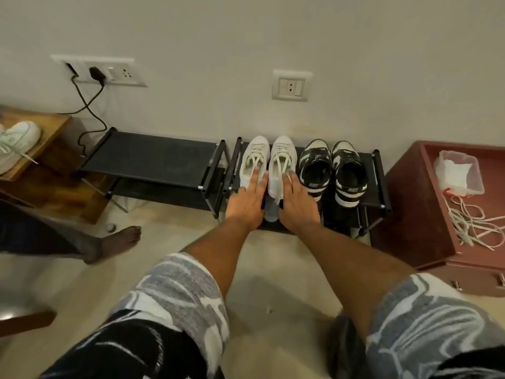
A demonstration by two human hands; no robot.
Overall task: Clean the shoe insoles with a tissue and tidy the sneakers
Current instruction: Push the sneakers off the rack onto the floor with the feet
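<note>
Room: a pale wall [246,36] above a beige floor [164,242], with two low black shoe racks standing end to end along the wall's foot.
Left rack [153,157]: its dark top shelf shows.
Right rack [378,170]: carries four sneakers in two pairs, toes to the wall.
White sneakers: two, the left one [252,157] and the right one [282,154], touching side by side at the rack's left end.
Black-and-white sneakers: two, [314,165] and [348,170], filling the rack's right end, just beside the white pair.
Left hand [247,203]: lies palm down on the heel of the left white sneaker, fingers [255,176] straight and slightly spread, reaching the laces.
Right hand [296,203]: lies palm down on the heel of the right white sneaker, fingers [288,180] straight and close together.
Between the wrists: a pale bluish thing [272,212] at the rack's front edge; what it is cannot be told.
Third white sneaker [19,138]: one, on a wooden table [52,143] at the far left.
Red-brown cabinet [410,214]: right of the racks; near its back edge sits one clear plastic box [459,170] with white material inside, and loose white laces [470,222] lie toward its front.
Wall sockets: two plates, [98,69] and [291,85]; a black charger [97,73] is plugged into the left one.
Another person's bare foot [114,239]: one, on the floor at left.
</note>
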